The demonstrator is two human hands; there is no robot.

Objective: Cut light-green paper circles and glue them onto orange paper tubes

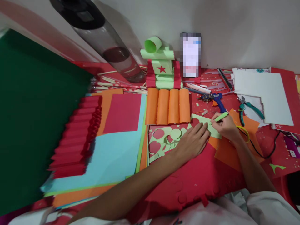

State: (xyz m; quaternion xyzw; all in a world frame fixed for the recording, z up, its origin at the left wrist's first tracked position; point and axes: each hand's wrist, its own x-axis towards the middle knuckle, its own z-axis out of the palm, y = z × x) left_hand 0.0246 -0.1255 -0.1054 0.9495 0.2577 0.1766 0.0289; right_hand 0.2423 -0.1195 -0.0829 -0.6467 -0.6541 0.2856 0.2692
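Observation:
My right hand [224, 127] grips a light green pen [221, 117], its tip against a pale green piece of paper [215, 132]. My left hand [193, 140] lies flat with fingers stretched out, its fingertips on that same paper just left of the pen. Under and beside my left hand are pale green paper scraps with round cut-outs [161, 132]. Orange paper [228, 153] lies below my right hand. Behind my hands stand several orange paper rolls [173, 106] side by side, touching a green and red paper model [162, 68] with a red star.
A glue gun [217, 99] and teal-handled pliers [252, 107] lie beyond my right hand. A phone [191, 56] leans on the wall. On the left are coloured sheets [112, 156], pleated red paper [76, 137], a bottle [112, 47] and a dark green board [35, 109].

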